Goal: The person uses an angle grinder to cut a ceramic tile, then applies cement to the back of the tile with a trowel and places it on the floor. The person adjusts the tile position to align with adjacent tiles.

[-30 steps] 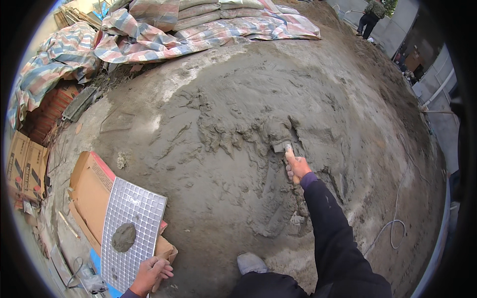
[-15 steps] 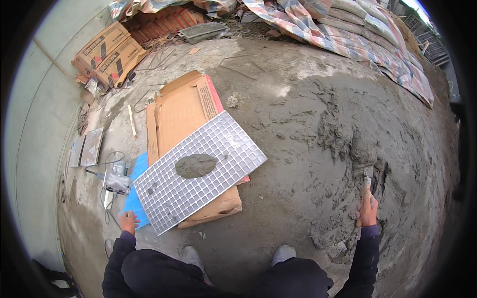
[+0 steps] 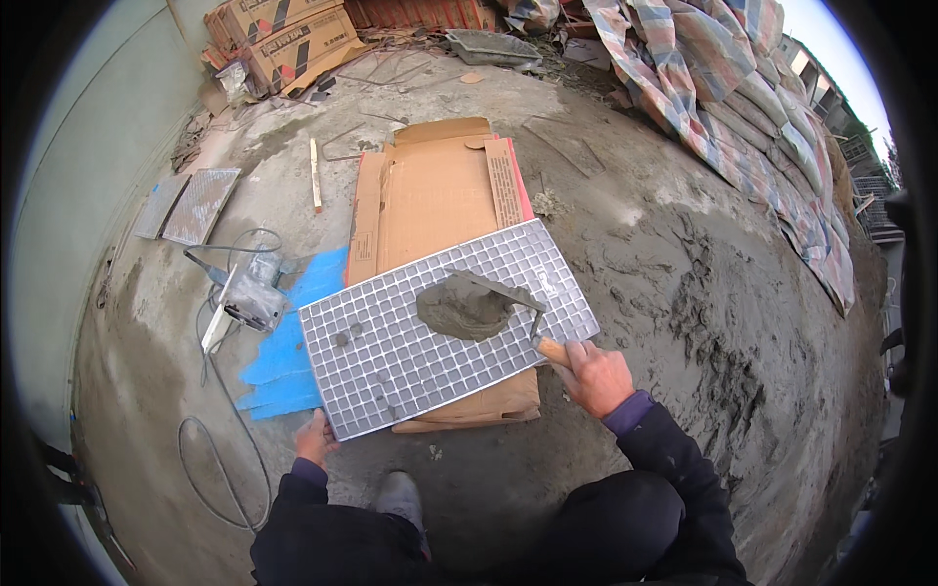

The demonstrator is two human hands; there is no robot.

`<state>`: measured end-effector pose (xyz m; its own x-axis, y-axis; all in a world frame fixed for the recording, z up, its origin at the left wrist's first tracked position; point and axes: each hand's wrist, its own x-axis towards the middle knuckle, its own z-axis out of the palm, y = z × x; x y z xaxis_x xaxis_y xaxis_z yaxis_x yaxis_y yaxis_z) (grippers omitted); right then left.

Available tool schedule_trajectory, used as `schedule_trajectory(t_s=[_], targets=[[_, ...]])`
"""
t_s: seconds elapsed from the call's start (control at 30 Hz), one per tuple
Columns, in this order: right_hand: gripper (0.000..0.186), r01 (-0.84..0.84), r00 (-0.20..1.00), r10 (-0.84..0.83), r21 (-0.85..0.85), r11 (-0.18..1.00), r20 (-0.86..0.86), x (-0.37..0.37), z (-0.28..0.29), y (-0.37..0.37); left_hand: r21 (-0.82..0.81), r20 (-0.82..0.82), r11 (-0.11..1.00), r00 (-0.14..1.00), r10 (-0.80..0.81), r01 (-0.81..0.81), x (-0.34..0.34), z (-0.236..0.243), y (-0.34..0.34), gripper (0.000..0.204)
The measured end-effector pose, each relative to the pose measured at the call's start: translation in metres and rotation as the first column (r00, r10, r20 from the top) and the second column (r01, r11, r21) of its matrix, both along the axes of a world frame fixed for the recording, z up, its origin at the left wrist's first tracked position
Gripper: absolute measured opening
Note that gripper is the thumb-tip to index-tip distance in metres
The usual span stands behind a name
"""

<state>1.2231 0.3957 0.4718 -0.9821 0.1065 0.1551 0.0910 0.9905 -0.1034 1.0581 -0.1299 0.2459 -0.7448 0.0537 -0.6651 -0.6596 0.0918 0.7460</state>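
My left hand grips the lower-left corner of a square-gridded tile, whose grid side faces up over an opened cardboard box. My right hand is closed round the wooden handle of a trowel. The trowel's metal blade lies in a dark grey lump of wet mortar on the middle of the tile. Smaller grey blobs dot the tile's left part.
Blue sheeting, a power tool with cable, a wood stick and tile pieces lie left. Wet mortar spreads across the ground at right. Stacked boxes, a grey tub and striped tarpaulin stand behind.
The view has swung left. My right hand brought the trowel from the ground mortar onto the tile's mortar lump. My left hand now holds the tile's corner, and the tile lies less steeply angled.
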Motion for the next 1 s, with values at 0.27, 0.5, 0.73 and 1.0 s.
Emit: schedule_trajectory(t_s=[0.27, 0.5, 0.73, 1.0], targets=[[0.027, -0.067, 0.962, 0.027, 0.136, 0.988, 0.273, -0.03, 0.039, 0.005, 0.018, -0.059, 0.999, 0.998, 0.028, -0.027, 0.008, 0.019, 0.025, 0.039], [0.051, 0.568, 0.816, -0.373, -0.492, 0.66, 0.442, -0.003, 0.067, -0.022, -0.017, -0.102, 0.999, 0.994, 0.046, -0.048, 0.008, 0.011, 0.027, 0.036], [0.059, 0.223, 0.906, -0.112, -0.237, 0.945, 0.408, -0.032, 0.004, -0.065, -0.014, -0.157, 0.999, 0.987, 0.043, -0.046, 0.009, 0.005, 0.025, 0.035], [0.053, 0.093, 0.94, -0.153, 0.205, 0.974, 0.304, -0.057, 0.007, 0.014, -0.033, -0.262, 0.998, 0.964, 0.038, -0.048, 0.01, 0.0, 0.026, 0.034]])
